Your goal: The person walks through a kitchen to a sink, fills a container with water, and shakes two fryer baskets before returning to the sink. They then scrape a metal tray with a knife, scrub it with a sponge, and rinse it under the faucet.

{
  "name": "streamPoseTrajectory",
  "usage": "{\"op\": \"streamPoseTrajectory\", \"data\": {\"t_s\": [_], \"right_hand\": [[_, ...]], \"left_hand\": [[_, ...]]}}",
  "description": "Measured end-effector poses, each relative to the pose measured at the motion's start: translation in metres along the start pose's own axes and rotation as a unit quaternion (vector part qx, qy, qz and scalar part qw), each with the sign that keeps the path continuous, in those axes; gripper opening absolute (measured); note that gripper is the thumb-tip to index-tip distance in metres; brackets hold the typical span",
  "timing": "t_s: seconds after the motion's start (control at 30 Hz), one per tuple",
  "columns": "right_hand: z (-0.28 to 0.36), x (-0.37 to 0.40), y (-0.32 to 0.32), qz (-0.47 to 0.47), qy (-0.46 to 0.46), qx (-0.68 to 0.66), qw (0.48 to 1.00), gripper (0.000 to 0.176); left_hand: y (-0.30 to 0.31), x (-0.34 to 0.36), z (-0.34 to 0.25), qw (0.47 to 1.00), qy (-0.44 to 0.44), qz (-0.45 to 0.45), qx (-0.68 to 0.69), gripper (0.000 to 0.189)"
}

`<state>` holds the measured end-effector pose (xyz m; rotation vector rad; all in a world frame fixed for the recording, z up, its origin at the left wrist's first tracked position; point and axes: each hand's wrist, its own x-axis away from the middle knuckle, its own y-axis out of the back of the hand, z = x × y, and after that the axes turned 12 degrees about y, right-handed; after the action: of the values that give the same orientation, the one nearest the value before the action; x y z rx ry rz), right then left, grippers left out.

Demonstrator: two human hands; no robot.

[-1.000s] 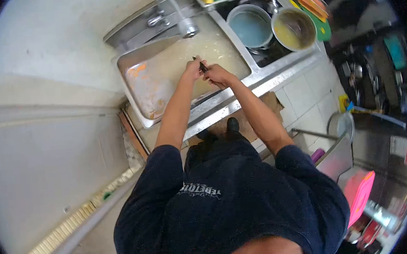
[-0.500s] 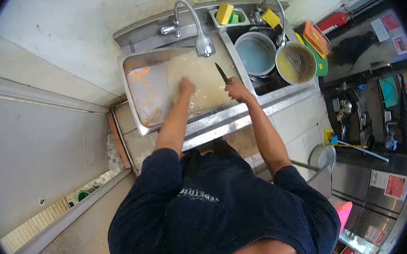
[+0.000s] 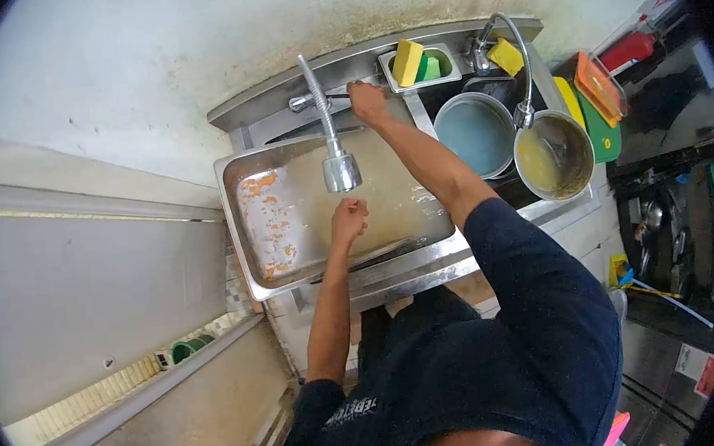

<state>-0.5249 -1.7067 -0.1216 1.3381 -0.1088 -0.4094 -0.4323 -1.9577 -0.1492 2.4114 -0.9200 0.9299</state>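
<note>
A large rectangular metal pan lies in the sink, tilted, with cloudy water over its right part and orange food scraps on its left. Above the pan hangs the spray head of a flexible faucet. Just under that head is my left hand, fingers loosely curled and apart, with nothing visible in them. My right hand reaches to the back ledge beside the faucet base. It is closed on a knife, whose narrow dark part points left; the rest is hidden.
To the right stand a pot of bluish water and a second pot with yellowish residue under another faucet. A small metal container holds a yellow sponge. Beyond are stacked boards.
My right hand has gone from above the pan to the back ledge with the knife. My left hand has lifted from the water toward the spray head. The view has shifted.
</note>
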Motion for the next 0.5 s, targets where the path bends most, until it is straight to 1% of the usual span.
{"op": "streamPoseTrajectory", "data": {"t_s": [0.03, 0.07, 0.1, 0.13, 0.17, 0.2, 0.23, 0.27, 0.3, 0.33, 0.37, 0.4, 0.43, 0.47, 0.5], "right_hand": [[-0.009, -0.012, -0.019, -0.030, 0.050, 0.009, 0.998, 0.019], [-0.008, -0.019, -0.023, -0.031, 0.048, 0.001, 0.998, 0.019], [-0.004, -0.025, -0.022, -0.060, 0.097, 0.009, 0.993, 0.018], [0.000, -0.030, -0.021, -0.090, 0.144, 0.018, 0.985, 0.017], [0.009, -0.029, -0.011, -0.088, 0.140, 0.013, 0.986, 0.017], [0.021, -0.023, 0.008, -0.124, 0.128, 0.010, 0.984, 0.017], [0.027, -0.017, 0.028, -0.157, 0.118, 0.010, 0.980, 0.018], [0.019, -0.009, 0.038, -0.208, 0.108, -0.030, 0.972, 0.020], [0.012, 0.004, 0.046, -0.254, 0.099, -0.074, 0.959, 0.022], [0.003, 0.020, 0.061, -0.348, 0.080, -0.102, 0.928, 0.026], [-0.007, 0.035, 0.078, -0.440, 0.063, -0.134, 0.886, 0.030], [-0.010, 0.049, 0.090, -0.487, -0.049, -0.051, 0.871, 0.047], [-0.030, 0.050, 0.093, -0.516, -0.058, 0.031, 0.854, 0.067], [-0.044, 0.053, 0.096, -0.445, -0.105, -0.006, 0.890, 0.076], [-0.057, 0.053, 0.094, -0.377, -0.129, -0.010, 0.917, 0.075]], "left_hand": [[0.008, 0.014, 0.001, 0.999, -0.022, -0.014, -0.027, 0.026], [0.015, 0.023, 0.006, 0.999, -0.039, -0.027, -0.007, 0.024], [0.021, 0.033, 0.006, 0.997, -0.057, -0.040, 0.014, 0.023], [0.027, 0.042, 0.005, 0.998, -0.054, -0.042, 0.009, 0.023], [0.033, 0.056, 0.000, 0.996, -0.063, -0.054, 0.029, 0.021], [0.040, 0.069, -0.006, 0.994, -0.072, -0.065, 0.050, 0.019], [0.050, 0.079, -0.009, 0.988, -0.102, -0.109, 0.037, 0.018], [0.061, 0.090, -0.008, 0.980, -0.127, -0.154, 0.027, 0.016], [0.071, 0.103, -0.010, 0.951, -0.206, -0.229, 0.032, 0.016], [0.086, 0.113, -0.011, 0.908, -0.282, -0.309, 0.035, 0.016], [0.107, 0.122, -0.005, 0.870, -0.245, -0.428, -0.010, 0.019], [0.122, 0.136, -0.006, 0.819, -0.226, -0.523, -0.064, 0.022], [0.136, 0.149, -0.009, 0.757, -0.205, -0.608, -0.124, 0.026], [0.154, 0.151, -0.006, 0.732, -0.198, -0.624, -0.188, 0.030], [0.172, 0.150, -0.004, 0.707, -0.190, -0.633, -0.253, 0.035]]}}
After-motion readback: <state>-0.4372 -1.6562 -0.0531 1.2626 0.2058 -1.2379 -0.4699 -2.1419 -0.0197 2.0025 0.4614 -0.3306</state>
